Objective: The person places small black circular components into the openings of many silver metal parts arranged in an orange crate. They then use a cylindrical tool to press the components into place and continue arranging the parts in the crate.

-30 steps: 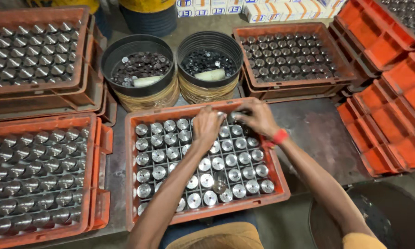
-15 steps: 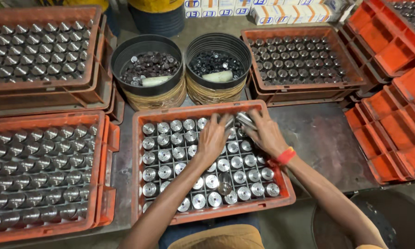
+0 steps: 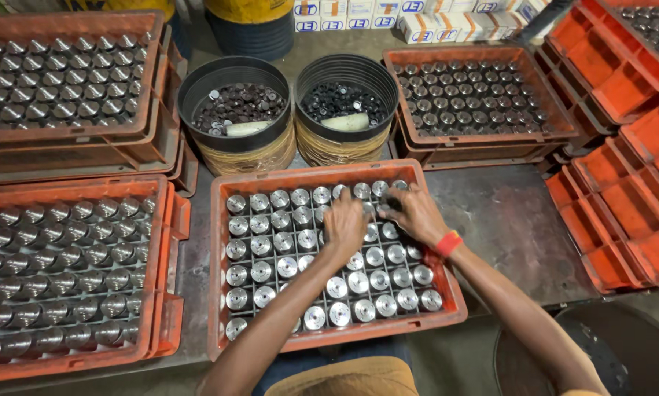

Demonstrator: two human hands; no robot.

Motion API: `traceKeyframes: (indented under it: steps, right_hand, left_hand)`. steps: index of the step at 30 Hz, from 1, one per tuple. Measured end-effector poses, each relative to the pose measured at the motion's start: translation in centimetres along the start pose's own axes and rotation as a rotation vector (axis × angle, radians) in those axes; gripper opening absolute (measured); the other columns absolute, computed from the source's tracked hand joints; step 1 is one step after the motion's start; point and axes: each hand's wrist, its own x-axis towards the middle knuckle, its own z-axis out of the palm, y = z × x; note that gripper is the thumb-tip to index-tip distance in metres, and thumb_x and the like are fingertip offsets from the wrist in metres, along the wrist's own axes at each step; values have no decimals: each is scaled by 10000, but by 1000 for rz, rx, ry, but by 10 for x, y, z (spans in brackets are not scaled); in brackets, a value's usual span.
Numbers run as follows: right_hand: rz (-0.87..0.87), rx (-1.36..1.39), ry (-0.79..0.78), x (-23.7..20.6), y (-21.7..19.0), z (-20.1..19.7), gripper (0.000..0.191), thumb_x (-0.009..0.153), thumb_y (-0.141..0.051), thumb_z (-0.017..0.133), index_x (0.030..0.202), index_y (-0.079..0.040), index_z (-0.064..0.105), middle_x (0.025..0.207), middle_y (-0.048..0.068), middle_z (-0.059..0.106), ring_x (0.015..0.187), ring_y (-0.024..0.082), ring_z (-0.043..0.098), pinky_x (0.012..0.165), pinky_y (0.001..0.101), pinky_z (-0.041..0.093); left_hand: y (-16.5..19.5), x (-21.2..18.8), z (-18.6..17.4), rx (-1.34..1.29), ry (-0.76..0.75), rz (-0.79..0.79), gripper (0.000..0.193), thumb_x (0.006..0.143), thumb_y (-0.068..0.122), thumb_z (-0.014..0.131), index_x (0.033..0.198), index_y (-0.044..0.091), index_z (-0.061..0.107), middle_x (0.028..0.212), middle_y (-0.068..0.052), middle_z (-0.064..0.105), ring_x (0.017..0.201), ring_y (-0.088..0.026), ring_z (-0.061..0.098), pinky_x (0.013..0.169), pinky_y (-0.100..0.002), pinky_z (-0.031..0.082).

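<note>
Resting on shiny metal caps point(image 3: 359, 282) in the orange tray point(image 3: 218, 257) at the middle of the frame, the left hand point(image 3: 344, 226) is seen flat; the right hand point(image 3: 416, 214) is curled, grip unclear; most slots are filled

Bare forearms, a red-orange wristband point(image 3: 448, 243) on the right wrist.

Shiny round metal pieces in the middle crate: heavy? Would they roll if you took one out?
The metal pieces look solid and thick, so probably heavy for their size. They are round, so one on its side would likely roll. In the crate, dividers keep them upright.
</note>
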Motion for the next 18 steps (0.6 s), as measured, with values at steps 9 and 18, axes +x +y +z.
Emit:
traceKeyframes:
  steps: [9, 18]
  right_hand:
    - [198, 1165, 391, -15, 46, -48, 332, 1073, -330, 702, 1230, -37, 714, 891, 16, 593, 696, 70, 477, 675, 231, 477]
    - [-110, 71, 156, -45, -14, -17, 425, 901, -257, 730, 1191, 16, 580, 1020, 204, 689, 859, 409, 673, 679, 481, 533]
  left_hand:
    - [-4, 7, -73, -802, 384, 2, 417, 981, 455, 655, 937, 49, 740, 798, -113, 697, 692, -211, 684, 593, -310, 547]
    - [-12, -38, -22, -235, 92, 201, 467, 857, 167, 742, 1297, 45, 645, 1003, -206, 686, 760, -305, 706, 590, -411, 598]
